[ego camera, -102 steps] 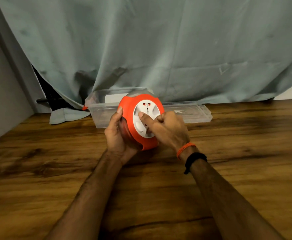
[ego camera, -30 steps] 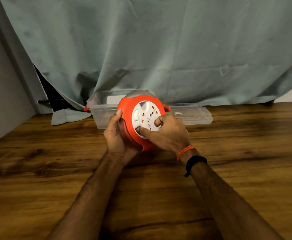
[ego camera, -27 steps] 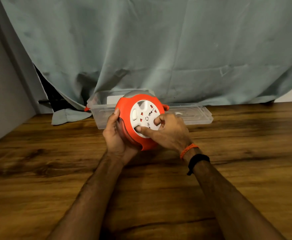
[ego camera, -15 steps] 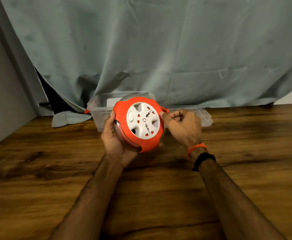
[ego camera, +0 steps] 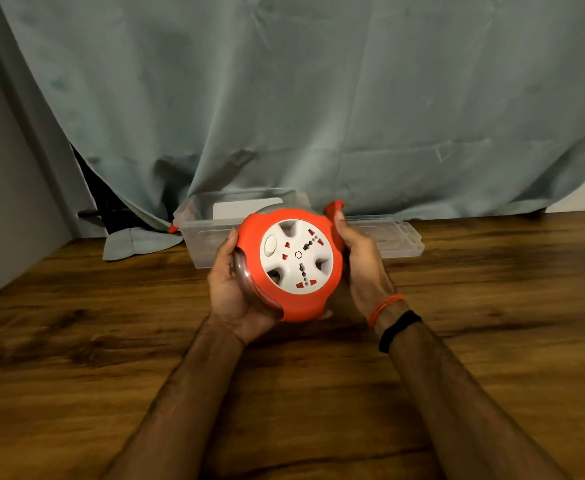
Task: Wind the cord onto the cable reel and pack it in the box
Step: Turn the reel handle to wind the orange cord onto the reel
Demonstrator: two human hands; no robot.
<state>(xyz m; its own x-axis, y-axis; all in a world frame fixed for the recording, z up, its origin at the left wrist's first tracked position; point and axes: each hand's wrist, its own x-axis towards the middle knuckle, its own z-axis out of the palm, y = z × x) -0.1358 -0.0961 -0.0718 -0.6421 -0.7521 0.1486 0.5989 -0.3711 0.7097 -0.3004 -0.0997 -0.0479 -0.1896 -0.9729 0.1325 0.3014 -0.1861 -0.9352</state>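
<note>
reel: we hold the cable reel above the table
left hand: fingers curled round its left edge
right hand: fingers clamped on its right edge
box: just beyond the reel, far side

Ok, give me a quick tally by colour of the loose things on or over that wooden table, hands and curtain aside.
Orange and white: 1, the cable reel, held between the left hand and the right hand.
Clear plastic: 2, the box and its lid lying beside it.
Total: 3.
</note>
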